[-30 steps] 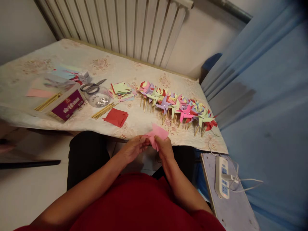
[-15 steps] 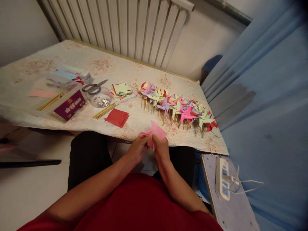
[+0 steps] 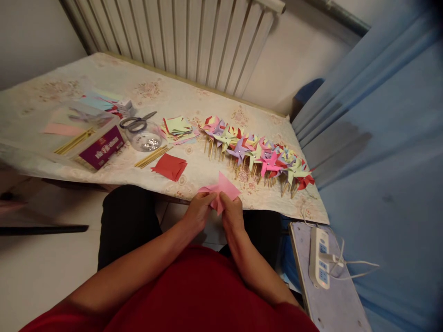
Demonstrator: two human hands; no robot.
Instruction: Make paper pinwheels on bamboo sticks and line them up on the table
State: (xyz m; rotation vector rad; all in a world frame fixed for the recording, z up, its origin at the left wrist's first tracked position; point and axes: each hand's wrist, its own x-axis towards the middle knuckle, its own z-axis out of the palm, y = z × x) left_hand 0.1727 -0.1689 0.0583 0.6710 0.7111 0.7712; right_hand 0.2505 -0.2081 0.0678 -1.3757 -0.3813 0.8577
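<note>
Here are the two hands, close together: the left hand [image 3: 198, 210] has its thumb and fingers pinched on one side of a thin pale-pink paper piece with pointed corners [image 3: 227, 184], and the right hand [image 3: 232, 213] presses its thumb near the middle, the fingers curled behind and largely hidden. Both sets of fingers are gripping that same paper, held up at the near edge of the floral-covered desk [image 3: 211, 173].

Delicate work, this! Best, I'd say, to let one thumb pin the middle while the other hand brings a corner in, bending it softly rather than creasing it flat. Keep the pinch light but steady; too hard a pull could tear thin paper, too loose and a folded point may spring out.

And the paper itself? One broad corner stands up beyond the fingers, another points off to the right, a narrower flap reaches left past the left thumb, and a small tip pokes down between the hands. Plain pink, looks matte; whether it's slit near the middle, I can't tell, with the thumbs right there.
</note>
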